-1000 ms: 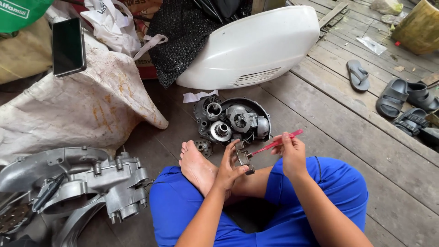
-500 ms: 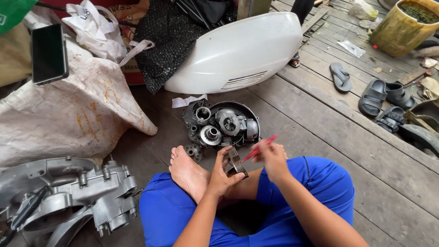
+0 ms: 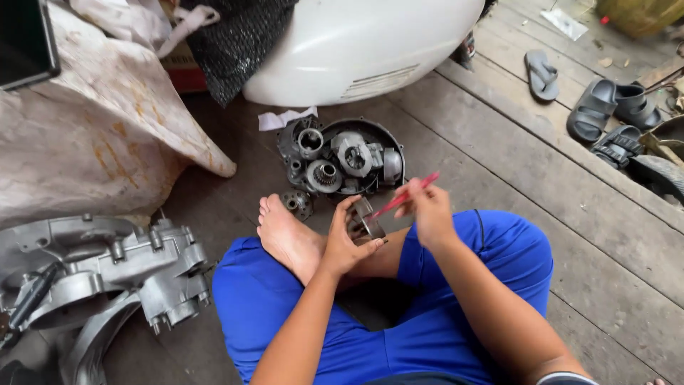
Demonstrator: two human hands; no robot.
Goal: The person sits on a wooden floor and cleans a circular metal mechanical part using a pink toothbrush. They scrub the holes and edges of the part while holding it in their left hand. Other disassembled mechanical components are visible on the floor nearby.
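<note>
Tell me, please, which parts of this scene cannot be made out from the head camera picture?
- Small metal part: mostly covered by the left hand; its shape is unclear.
- Red tool: its tip is lost against the part.
- Engine casing: cut off by the left edge.
- Sandals: partly cut off at the right.

The person is sitting cross-legged on a plank floor (image 3: 499,164). The left hand (image 3: 345,246) is gripping a small metal part (image 3: 365,222), and the right hand (image 3: 427,210) is holding a red tool (image 3: 406,196) against it. Just beyond, a dark pan (image 3: 388,142) is holding engine parts (image 3: 342,160). An engine casing (image 3: 107,264) is lying to the left.
</note>
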